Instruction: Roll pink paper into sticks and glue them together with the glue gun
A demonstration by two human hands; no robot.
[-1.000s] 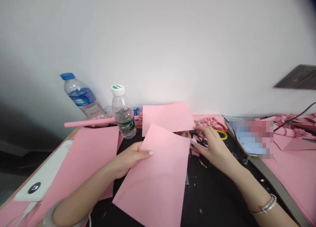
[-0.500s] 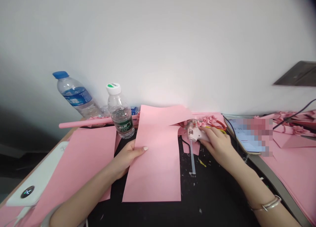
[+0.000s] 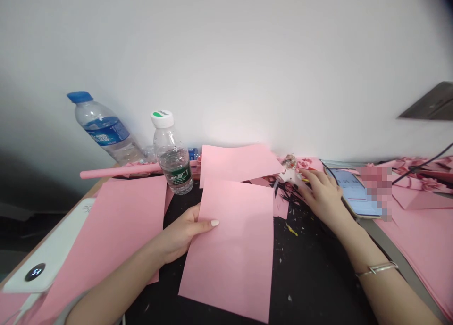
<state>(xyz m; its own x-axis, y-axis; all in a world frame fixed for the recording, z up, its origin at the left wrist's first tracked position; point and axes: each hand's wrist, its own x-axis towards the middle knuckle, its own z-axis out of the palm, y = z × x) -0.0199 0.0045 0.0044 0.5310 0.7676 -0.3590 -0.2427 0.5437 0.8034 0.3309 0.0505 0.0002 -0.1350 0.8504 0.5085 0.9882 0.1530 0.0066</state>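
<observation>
My left hand (image 3: 186,233) grips a sheet of pink paper (image 3: 231,254) by its left edge, thumb on top, over the black work surface (image 3: 304,273). Behind it, a second pink sheet (image 3: 237,162) leans at the wall. My right hand (image 3: 322,190) is at the back right, fingers curled around the handle end of a white glue gun (image 3: 290,175), most of the handle hidden. The gun rests among pink paper flowers (image 3: 305,163) and scraps.
A small water bottle (image 3: 173,157) and a leaning blue-capped bottle (image 3: 106,131) stand at the back left. A pink tube (image 3: 120,170) lies behind more pink paper (image 3: 123,226). On the left is a white power bank (image 3: 49,249); on the right, a phone (image 3: 354,193) and cables.
My right hand has moved the glue gun back and right, toward the wall. My left hand has shifted its sheet slightly right and nearer, apart from the sheet behind, which stays at the wall.
</observation>
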